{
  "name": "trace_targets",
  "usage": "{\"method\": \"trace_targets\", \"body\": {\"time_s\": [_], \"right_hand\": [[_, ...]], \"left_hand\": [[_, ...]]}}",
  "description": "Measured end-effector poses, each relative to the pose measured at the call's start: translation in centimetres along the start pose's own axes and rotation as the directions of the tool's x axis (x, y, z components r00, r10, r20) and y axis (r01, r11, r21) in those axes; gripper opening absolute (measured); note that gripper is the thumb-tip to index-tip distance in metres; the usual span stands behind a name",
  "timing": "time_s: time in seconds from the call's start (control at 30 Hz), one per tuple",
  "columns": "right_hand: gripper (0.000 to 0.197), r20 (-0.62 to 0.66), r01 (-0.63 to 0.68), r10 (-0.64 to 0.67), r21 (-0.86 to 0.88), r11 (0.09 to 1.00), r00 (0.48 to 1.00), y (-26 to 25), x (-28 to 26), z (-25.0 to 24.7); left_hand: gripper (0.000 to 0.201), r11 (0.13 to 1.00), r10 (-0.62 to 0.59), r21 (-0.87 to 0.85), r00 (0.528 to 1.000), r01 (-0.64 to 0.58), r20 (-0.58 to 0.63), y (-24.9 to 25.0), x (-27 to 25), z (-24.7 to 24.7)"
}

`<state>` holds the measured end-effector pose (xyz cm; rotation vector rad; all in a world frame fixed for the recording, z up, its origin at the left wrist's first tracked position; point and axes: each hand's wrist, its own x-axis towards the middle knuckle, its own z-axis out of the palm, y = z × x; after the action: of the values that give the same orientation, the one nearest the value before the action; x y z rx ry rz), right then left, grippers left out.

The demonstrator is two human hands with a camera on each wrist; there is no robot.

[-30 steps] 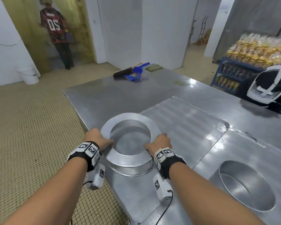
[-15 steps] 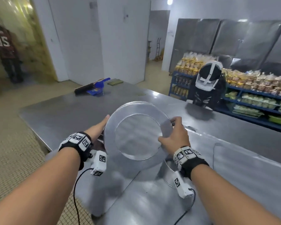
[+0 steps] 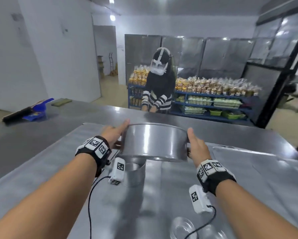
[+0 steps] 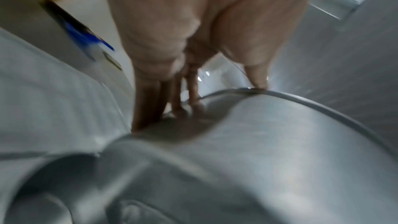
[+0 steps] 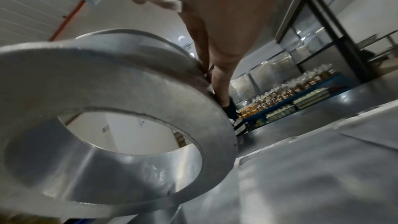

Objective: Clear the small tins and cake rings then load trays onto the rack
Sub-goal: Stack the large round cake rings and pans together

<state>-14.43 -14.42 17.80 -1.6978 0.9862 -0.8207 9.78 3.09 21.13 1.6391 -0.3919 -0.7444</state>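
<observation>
Brushed-metal cake ring [image 3: 155, 142], smooth round wall; pressed between straight-fingered left hand [image 3: 112, 135], right hand [image 3: 196, 147], above steel table [image 3: 33, 135]

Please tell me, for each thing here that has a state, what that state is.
cake ring: in the air above the table, held from two sides.
left hand: presses the ring's left side, fingers straight.
right hand: presses its right side, thumb straight.
second round mould: resting on a tray, untouched.
tray: lying flat on the table.
dustpan: lying on the table.
</observation>
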Motion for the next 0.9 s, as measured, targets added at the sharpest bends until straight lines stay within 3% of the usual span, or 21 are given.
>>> {"method": "trace_targets", "body": {"time_s": [0.07, 0.2, 0.33, 0.4, 0.5, 0.6, 0.67, 0.8, 0.9], "right_hand": [[0.090, -0.073, -0.034, 0.030, -0.048, 0.998, 0.997, 0.9, -1.0, -3.5], [0.059, -0.222, -0.085, 0.063, -0.092, 0.992, 0.973, 3.4, -2.5, -10.3], [0.030, -0.275, -0.171, 0.107, -0.221, 0.960, 0.956, 5.6, -3.8, -15.8], [0.015, -0.319, -0.218, 0.132, -0.251, 0.943, 0.939, 6.7, -4.4, -17.9], [0.008, -0.344, -0.277, 0.184, -0.243, 0.930, 0.921, 8.7, -4.8, -20.3], [0.018, -0.349, -0.357, 0.256, -0.267, 0.895, 0.902, 10.5, -4.2, -22.4], [0.016, -0.345, -0.392, 0.287, -0.287, 0.874, 0.894, 11.8, -3.6, -23.3], [0.005, -0.361, -0.467, 0.349, -0.324, 0.823, 0.865, 14.3, -2.2, -24.2], [0.015, -0.364, -0.517, 0.396, -0.349, 0.781, 0.843, 15.8, -1.1, -24.6]], "left_hand": [[0.081, 1.000, -0.018, 0.009, 1.000, 0.017, 0.022, -0.1, -0.3, 4.1], [0.033, 0.998, -0.021, 0.061, 0.991, 0.013, 0.132, -0.9, -2.1, 11.6], [0.011, 0.984, -0.003, 0.176, 0.975, -0.037, 0.222, -2.7, -3.2, 17.5], [0.012, 0.971, 0.005, 0.231, 0.973, -0.059, 0.229, -3.4, -3.9, 20.3], [0.032, 0.962, -0.017, 0.266, 0.965, -0.055, 0.263, -4.5, -4.5, 23.7], [0.047, 0.922, -0.062, 0.381, 0.950, -0.063, 0.306, -5.5, -3.8, 26.8], [0.035, 0.884, -0.073, 0.460, 0.949, -0.082, 0.308, -6.3, -2.8, 28.4], [0.038, 0.860, -0.128, 0.506, 0.932, -0.066, 0.340, -7.8, -0.9, 30.7], [0.012, 0.812, -0.102, 0.573, 0.940, -0.111, 0.326, -9.2, 0.7, 32.0]]}}
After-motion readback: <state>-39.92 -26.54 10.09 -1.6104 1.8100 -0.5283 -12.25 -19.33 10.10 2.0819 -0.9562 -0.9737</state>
